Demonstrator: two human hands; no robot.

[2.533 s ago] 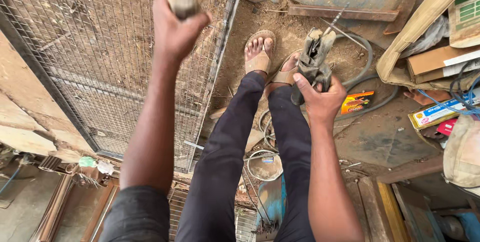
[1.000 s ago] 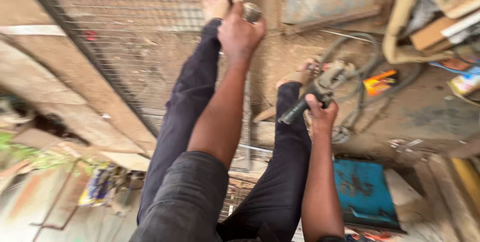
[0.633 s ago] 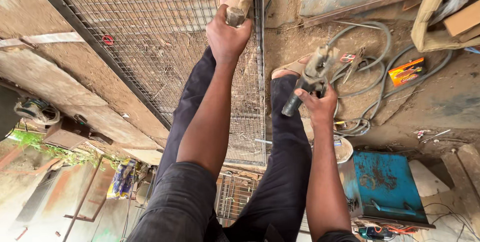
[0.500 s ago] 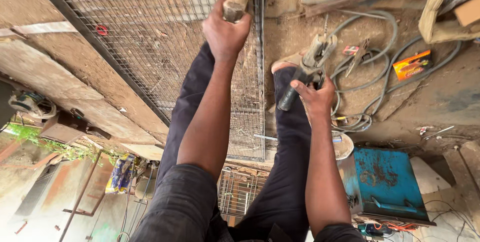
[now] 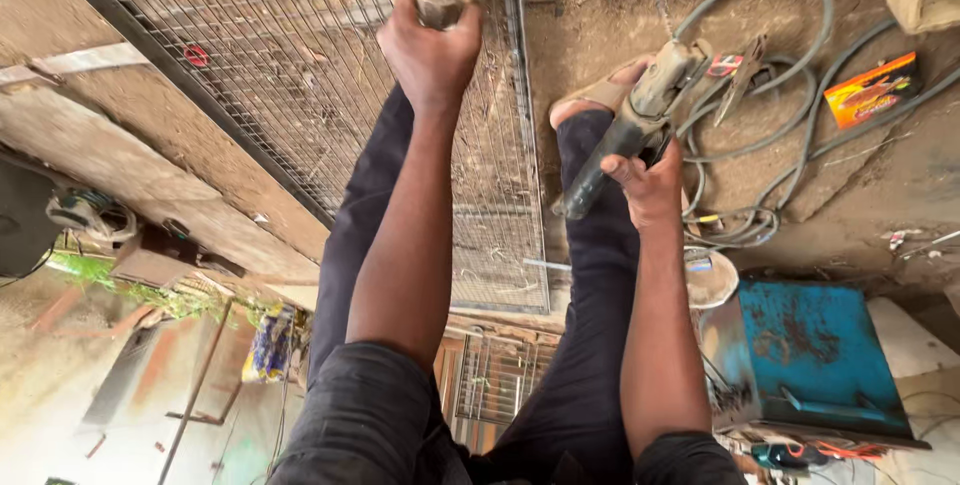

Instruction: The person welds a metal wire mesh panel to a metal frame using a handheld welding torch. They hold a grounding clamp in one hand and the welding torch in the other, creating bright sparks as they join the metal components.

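Over the wire mesh panel [image 5: 300,115], near its right-hand frame edge, the left hand [image 5: 430,50] is wrapped in a full fist around a wooden hammer handle [image 5: 440,0]; fingers pressed tight around the shaft, cut end of the wood facing the camera. The hammer's head runs out of the top of the view and cannot be seen. Left forearm lies along the left trouser leg, which rests on the mesh.

To the right of the mesh panel, just off its frame, the right hand [image 5: 650,185] grips a welding electrode holder [image 5: 640,120]. Fingers curled around the dark handle, thumb on top; grip closed. The holder's worn metal clamp end points up and away from the panel, above a sandalled foot [image 5: 600,100] set on the dirt floor beside the frame.

Further right of the mesh, thick grey welding cable [image 5: 760,95] lies looped on the ground. Beyond the loops, a small orange and red packet [image 5: 875,90].

Below and right of the mesh's near corner, a blue rusted metal box [image 5: 820,355], with a round whitish lid [image 5: 712,280] touching its left top corner. Left of the mesh, pale wooden planks [image 5: 150,175] run diagonally alongside the frame.
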